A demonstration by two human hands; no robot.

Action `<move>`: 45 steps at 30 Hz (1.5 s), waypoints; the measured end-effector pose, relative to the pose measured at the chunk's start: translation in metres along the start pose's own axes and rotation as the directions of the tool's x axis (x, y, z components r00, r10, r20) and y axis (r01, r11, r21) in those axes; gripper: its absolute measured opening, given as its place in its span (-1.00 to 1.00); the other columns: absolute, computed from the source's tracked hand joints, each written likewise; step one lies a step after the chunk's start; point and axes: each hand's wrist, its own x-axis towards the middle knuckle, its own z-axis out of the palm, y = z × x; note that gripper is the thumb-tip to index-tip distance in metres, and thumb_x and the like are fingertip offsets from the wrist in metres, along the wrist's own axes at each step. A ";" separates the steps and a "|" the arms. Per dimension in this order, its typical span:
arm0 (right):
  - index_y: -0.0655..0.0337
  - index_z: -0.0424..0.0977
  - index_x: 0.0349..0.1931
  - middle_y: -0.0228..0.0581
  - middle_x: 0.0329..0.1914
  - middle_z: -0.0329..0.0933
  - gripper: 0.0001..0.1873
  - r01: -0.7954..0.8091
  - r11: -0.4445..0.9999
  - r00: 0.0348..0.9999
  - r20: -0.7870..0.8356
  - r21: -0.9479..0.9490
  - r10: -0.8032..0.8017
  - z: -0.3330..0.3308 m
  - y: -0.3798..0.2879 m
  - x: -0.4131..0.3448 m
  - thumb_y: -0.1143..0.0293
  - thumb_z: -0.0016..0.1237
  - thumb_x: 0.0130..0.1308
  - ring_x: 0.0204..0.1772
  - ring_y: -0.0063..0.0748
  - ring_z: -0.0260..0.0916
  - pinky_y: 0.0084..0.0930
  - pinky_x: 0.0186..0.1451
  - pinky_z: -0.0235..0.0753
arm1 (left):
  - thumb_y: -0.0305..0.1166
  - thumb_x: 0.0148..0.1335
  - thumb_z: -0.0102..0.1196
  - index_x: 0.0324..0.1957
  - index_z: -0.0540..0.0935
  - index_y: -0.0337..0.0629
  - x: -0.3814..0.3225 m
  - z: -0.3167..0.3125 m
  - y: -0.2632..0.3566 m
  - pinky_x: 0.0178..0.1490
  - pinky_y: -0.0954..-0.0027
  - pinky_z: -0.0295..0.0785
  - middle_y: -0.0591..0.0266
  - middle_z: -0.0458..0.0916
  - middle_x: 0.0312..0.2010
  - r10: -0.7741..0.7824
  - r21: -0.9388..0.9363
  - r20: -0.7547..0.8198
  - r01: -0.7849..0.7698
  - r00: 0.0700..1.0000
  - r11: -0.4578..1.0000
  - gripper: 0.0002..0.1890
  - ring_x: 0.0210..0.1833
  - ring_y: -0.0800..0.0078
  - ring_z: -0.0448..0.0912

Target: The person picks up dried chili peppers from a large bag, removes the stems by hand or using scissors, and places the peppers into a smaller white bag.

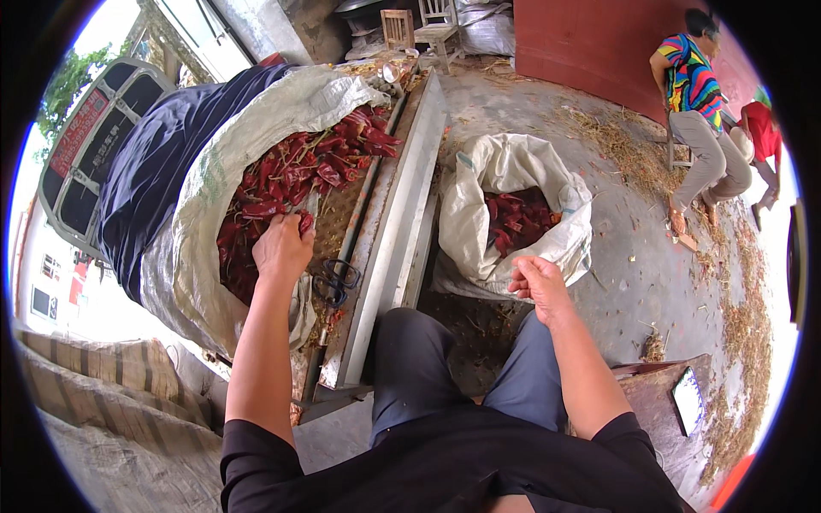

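My left hand [282, 249] is closed around a dried red chili pepper [306, 221] at the mouth of a large woven plastic sack [199, 186]. This sack lies on its side, and a heap of dried red chilies with stems [301, 168] spills from it onto a truck bed. My right hand [537, 282] hovers by the near rim of an upright white woven sack [478, 224], its fingers curled. Nothing shows in the right hand, though its palm is hidden. Inside the upright sack are more red chilies [513, 218], which look stemless.
Black-handled scissors [335, 282] rest on the truck bed near its raised metal side [391, 224]. Dry stems [616, 144] litter the concrete floor. Two people [696, 109] are at the right. A phone-like device [689, 401] lies on a board, and wooden chairs [436, 32] stand behind.
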 end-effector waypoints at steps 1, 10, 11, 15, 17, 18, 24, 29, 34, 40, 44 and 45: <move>0.22 0.57 -0.05 -0.35 -0.26 0.59 -0.70 0.000 1.000 1.000 0.025 -0.009 0.001 0.002 0.002 -0.001 0.15 0.07 0.52 -0.35 -0.55 0.58 -0.66 -0.35 0.48 | -0.16 0.28 0.29 0.07 0.67 -0.05 0.006 0.004 0.001 0.07 0.03 0.53 0.12 0.62 0.14 -0.039 0.032 0.003 0.038 0.999 0.999 -0.63 0.10 0.03 0.63; 0.24 0.58 -0.06 -0.36 -0.27 0.59 -0.73 0.004 0.997 0.998 0.063 -0.074 0.001 0.005 0.002 -0.003 0.20 0.08 0.52 -0.36 -0.57 0.56 -0.65 -0.32 0.50 | -0.47 0.21 0.33 -0.19 0.70 -0.23 0.005 0.014 -0.023 -0.07 0.26 0.53 0.13 0.69 -0.18 0.011 -0.446 -0.162 -0.083 0.987 0.891 -0.85 -0.18 0.26 0.65; 0.26 0.58 -0.04 -0.36 -0.27 0.59 -0.73 0.025 0.996 0.997 0.075 -0.090 -0.018 0.007 0.002 -0.004 0.21 0.08 0.52 -0.35 -0.56 0.56 -0.64 -0.30 0.52 | -0.49 0.21 0.33 -0.21 0.69 -0.27 -0.001 0.009 -0.022 -0.10 0.31 0.53 0.15 0.70 -0.25 0.017 -0.531 -0.182 -0.113 0.983 0.840 -0.87 -0.24 0.34 0.65; 0.28 0.56 0.04 -0.34 -0.20 0.61 -0.68 0.133 0.983 0.960 0.265 -0.131 -0.094 0.056 -0.021 -0.030 0.19 0.06 0.53 -0.26 -0.55 0.60 -0.62 -0.21 0.56 | -0.59 0.27 0.27 -0.17 0.67 -0.31 -0.056 0.001 0.022 -0.24 0.50 0.49 0.32 0.70 -0.31 0.036 -0.962 0.058 0.046 0.998 0.269 -0.89 -0.37 0.60 0.55; 0.29 0.55 0.08 -0.33 -0.16 0.62 -0.64 0.110 0.993 0.891 0.446 -0.038 -0.081 0.090 -0.042 -0.052 0.16 0.05 0.55 -0.20 -0.54 0.61 -0.61 -0.17 0.58 | -0.64 0.24 0.26 -0.13 0.66 -0.27 -0.091 -0.001 0.054 -0.23 0.51 0.49 0.30 0.70 -0.30 0.114 -0.980 0.192 0.196 0.975 -0.025 -0.83 -0.35 0.59 0.55; 0.29 0.54 0.09 -0.33 -0.14 0.63 -0.63 0.080 0.997 0.856 0.512 0.003 -0.070 0.106 -0.052 -0.063 0.15 0.04 0.55 -0.17 -0.54 0.62 -0.60 -0.15 0.59 | -0.66 0.25 0.27 -0.13 0.67 -0.27 -0.107 0.005 0.062 -0.17 0.52 0.51 0.29 0.70 -0.27 0.193 -0.964 0.196 0.225 0.961 -0.140 -0.83 -0.31 0.60 0.57; 0.30 0.55 0.03 -0.33 -0.20 0.65 -0.61 -0.068 0.994 0.803 0.596 0.090 0.001 0.125 -0.052 -0.081 0.11 0.11 0.51 -0.26 -0.55 0.61 -0.63 -0.26 0.55 | -0.69 0.24 0.29 -0.16 0.73 -0.29 -0.146 0.022 0.098 0.00 0.52 0.52 0.33 0.55 -0.21 0.324 -0.931 0.125 0.224 0.938 -0.290 -0.84 -0.15 0.56 0.59; 0.30 0.54 -0.05 -0.34 -0.29 0.62 -0.69 -0.058 0.994 0.857 0.515 0.090 0.004 0.119 -0.049 -0.083 0.20 0.18 0.47 -0.35 -0.58 0.57 -0.65 -0.34 0.53 | -0.69 0.14 0.39 -0.07 0.76 -0.24 -0.155 0.024 0.099 -0.09 0.52 0.54 0.25 0.66 -0.15 0.248 -0.993 -0.035 -0.007 0.968 -0.114 -0.70 -0.16 0.55 0.63; 0.28 0.52 -0.08 -0.34 -0.31 0.60 -0.72 -0.014 0.996 0.864 0.502 0.093 -0.035 0.118 -0.050 -0.090 0.23 0.18 0.47 -0.36 -0.59 0.56 -0.64 -0.33 0.54 | -0.67 0.09 0.43 -0.11 0.79 -0.23 -0.154 0.013 0.099 -0.19 0.53 0.49 0.18 0.68 -0.18 0.296 -0.890 -0.296 -0.375 0.908 0.259 -0.71 -0.23 0.51 0.62; 0.26 0.53 -0.10 -0.38 -0.36 0.57 -0.75 -0.280 0.943 0.735 0.672 0.179 0.091 0.120 -0.054 -0.089 0.25 0.18 0.47 -0.46 -0.61 0.53 -0.71 -0.45 0.48 | -0.60 0.22 0.38 -0.08 0.80 -0.20 -0.163 0.027 0.098 -0.16 0.50 0.49 0.28 0.60 -0.22 0.252 -0.981 -0.194 -0.181 0.948 -0.074 -0.78 -0.30 0.51 0.57; 0.26 0.55 -0.17 -0.38 -0.41 0.56 -0.78 -0.298 0.931 0.707 0.704 0.212 0.066 0.117 -0.048 -0.087 0.28 0.18 0.47 -0.50 -0.62 0.51 -0.73 -0.51 0.44 | -0.54 0.35 0.28 -0.09 0.77 -0.25 -0.170 0.022 0.107 -0.23 0.50 0.45 0.29 0.59 -0.22 0.298 -0.881 0.061 0.191 0.953 -0.433 -0.87 -0.34 0.53 0.54; 0.26 0.55 -0.19 -0.38 -0.42 0.56 -0.79 -0.298 0.929 0.701 0.711 0.221 0.055 0.117 -0.047 -0.086 0.29 0.18 0.46 -0.50 -0.62 0.51 -0.73 -0.52 0.44 | -0.52 0.37 0.26 -0.10 0.77 -0.27 -0.171 0.019 0.109 -0.25 0.49 0.45 0.28 0.60 -0.22 0.337 -0.805 0.117 0.288 0.934 -0.519 -0.88 -0.35 0.53 0.54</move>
